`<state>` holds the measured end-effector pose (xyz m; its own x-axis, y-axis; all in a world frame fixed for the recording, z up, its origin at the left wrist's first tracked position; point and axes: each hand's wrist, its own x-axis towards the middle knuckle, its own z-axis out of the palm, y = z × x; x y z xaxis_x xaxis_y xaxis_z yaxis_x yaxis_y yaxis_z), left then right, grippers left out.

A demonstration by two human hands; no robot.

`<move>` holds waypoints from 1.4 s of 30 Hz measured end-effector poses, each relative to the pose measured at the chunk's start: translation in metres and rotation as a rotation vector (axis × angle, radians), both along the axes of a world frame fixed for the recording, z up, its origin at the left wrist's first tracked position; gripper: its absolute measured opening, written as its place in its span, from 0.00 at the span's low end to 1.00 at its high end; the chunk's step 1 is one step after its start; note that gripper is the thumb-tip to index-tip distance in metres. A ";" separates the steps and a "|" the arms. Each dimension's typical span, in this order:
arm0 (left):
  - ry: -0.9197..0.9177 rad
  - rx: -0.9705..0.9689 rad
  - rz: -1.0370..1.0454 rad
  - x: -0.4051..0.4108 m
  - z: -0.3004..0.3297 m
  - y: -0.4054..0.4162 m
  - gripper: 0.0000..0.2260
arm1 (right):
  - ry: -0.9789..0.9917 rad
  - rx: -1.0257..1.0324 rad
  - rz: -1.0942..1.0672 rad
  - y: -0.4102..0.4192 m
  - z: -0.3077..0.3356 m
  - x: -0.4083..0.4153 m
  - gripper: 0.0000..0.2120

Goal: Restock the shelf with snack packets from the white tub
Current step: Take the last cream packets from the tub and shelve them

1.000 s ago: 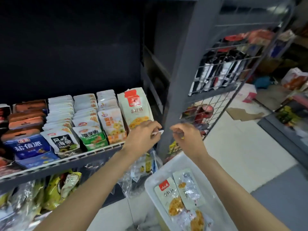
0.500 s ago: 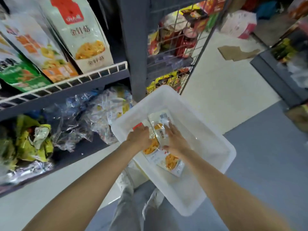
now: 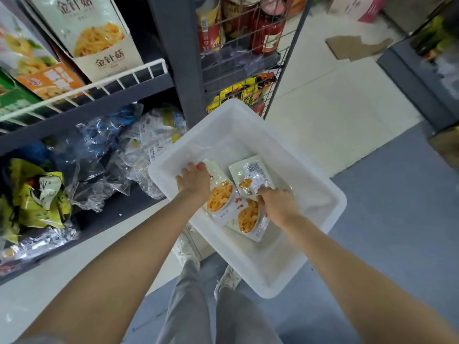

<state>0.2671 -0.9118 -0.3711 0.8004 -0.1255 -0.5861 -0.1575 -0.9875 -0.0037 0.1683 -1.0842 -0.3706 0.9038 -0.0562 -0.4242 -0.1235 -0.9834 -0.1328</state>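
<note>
We are gathering snack packets [image 3: 221,194] lying inside the white tub [image 3: 310,266], below the shelf [image 3: 104,83]. Our left hand [image 3: 195,181] is gripping one packet's top; our right hand [image 3: 279,203] is curling onto another. Next, we judge, lifting them up to the shelf.

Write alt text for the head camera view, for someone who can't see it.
Both hands reach into a white tub of snack packets: the left hand grips a face-up packet, the right hand pinches a face-down packet. Stocked shelves stand behind.
</note>
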 end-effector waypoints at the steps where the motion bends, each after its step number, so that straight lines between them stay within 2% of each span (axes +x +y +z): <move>1: -0.015 0.011 0.011 0.000 0.000 0.000 0.31 | 0.013 0.076 -0.071 -0.004 0.006 0.001 0.13; 4: -0.100 0.036 0.012 0.001 0.001 0.000 0.29 | -0.012 0.333 -0.281 -0.014 0.018 0.000 0.11; 7: -0.200 -0.041 0.035 0.001 0.002 0.000 0.20 | -0.140 0.423 -0.381 -0.014 0.031 0.001 0.07; 9: -0.225 -0.145 0.055 0.002 0.004 0.001 0.14 | -0.197 0.459 -0.439 -0.014 0.037 0.002 0.08; 14: -0.157 -0.569 0.121 0.001 0.027 0.014 0.07 | -0.239 0.599 -0.610 -0.017 0.048 0.006 0.09; 17: -0.207 -0.729 0.152 -0.004 0.057 0.022 0.06 | -0.260 0.682 -0.669 -0.016 0.058 0.008 0.07; 21: -0.333 -0.867 0.175 -0.006 0.105 0.036 0.05 | -0.286 0.693 -0.593 -0.008 0.083 0.014 0.02; 26: -0.418 -0.993 0.272 0.004 0.165 0.062 0.04 | -0.397 0.735 -0.494 0.009 0.131 0.041 0.08; 28: -0.480 -0.995 0.273 0.011 0.185 0.077 0.05 | -0.457 0.733 -0.440 0.017 0.155 0.059 0.09; 35: -0.623 -1.007 0.293 0.038 0.234 0.128 0.08 | -0.616 0.800 -0.237 0.059 0.228 0.117 0.03; 42: -0.880 -0.938 0.322 0.095 0.284 0.171 0.05 | -0.787 0.722 -0.042 0.102 0.283 0.170 0.06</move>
<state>0.3620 -0.7405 -0.0876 0.9363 0.0703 0.3441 -0.2135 -0.6640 0.7166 0.3382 -0.9820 -0.0873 0.9412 -0.0624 0.3321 0.2187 -0.6367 -0.7394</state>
